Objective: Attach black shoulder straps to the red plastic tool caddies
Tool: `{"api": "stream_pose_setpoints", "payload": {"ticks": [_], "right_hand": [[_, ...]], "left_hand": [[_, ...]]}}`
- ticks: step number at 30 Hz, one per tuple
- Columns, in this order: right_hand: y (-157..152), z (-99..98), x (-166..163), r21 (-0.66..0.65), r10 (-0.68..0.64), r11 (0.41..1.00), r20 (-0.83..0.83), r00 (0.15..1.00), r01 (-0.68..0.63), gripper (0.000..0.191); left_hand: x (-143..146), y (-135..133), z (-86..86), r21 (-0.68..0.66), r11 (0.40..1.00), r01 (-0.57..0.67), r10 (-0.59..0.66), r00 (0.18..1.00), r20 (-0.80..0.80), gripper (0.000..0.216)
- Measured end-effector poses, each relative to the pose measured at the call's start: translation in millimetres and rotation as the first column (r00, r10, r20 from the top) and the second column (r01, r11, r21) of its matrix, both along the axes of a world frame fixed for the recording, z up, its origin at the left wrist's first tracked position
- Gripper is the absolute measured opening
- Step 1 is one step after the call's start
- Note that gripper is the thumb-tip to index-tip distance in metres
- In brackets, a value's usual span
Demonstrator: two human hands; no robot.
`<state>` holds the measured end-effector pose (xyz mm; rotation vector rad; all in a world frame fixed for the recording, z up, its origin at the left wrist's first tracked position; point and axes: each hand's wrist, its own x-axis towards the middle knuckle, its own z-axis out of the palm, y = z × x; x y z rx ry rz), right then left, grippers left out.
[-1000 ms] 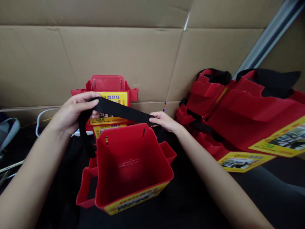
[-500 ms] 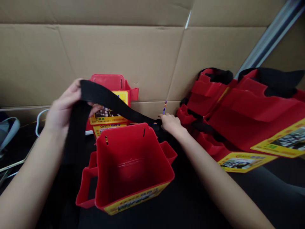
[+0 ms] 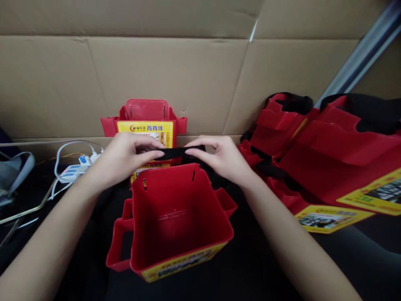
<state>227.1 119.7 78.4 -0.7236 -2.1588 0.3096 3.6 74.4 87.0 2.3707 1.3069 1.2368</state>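
Both hands pinch a black strap (image 3: 173,153) between thumb and fingers, just above and behind the nearest red plastic box. My left hand (image 3: 130,154) grips the strap's left part, and my right hand (image 3: 216,156) grips it a short way to the right. Below them the open red box (image 3: 181,225) stands on a dark surface, with slots in its back wall, side holders and a yellow label on its front. I see nothing inside it. Behind my hands another red box (image 3: 147,109) with a yellow label is partly covered by them.
At the right, more red boxes (image 3: 326,150) with black straps lie piled and tilted. A white power strip (image 3: 73,172) with plugs and cables is at the left. A cardboard wall (image 3: 163,75) closes off the back, and a metal post (image 3: 354,58) slants at the right.
My left hand has come right and down, and my right hand has shifted up slightly. The strap, looped high before, is now held short and level between both hands.
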Motion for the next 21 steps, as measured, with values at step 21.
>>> {"api": "stream_pose_setpoints", "payload": {"ticks": [21], "right_hand": [[42,-18.8,31,-0.462,0.259,0.850,-0.057,0.964,-0.255,0.023]], "left_hand": [[12,3,-12.4,-0.282,0.933,0.225,-0.309,0.901,-0.304,0.017]]}}
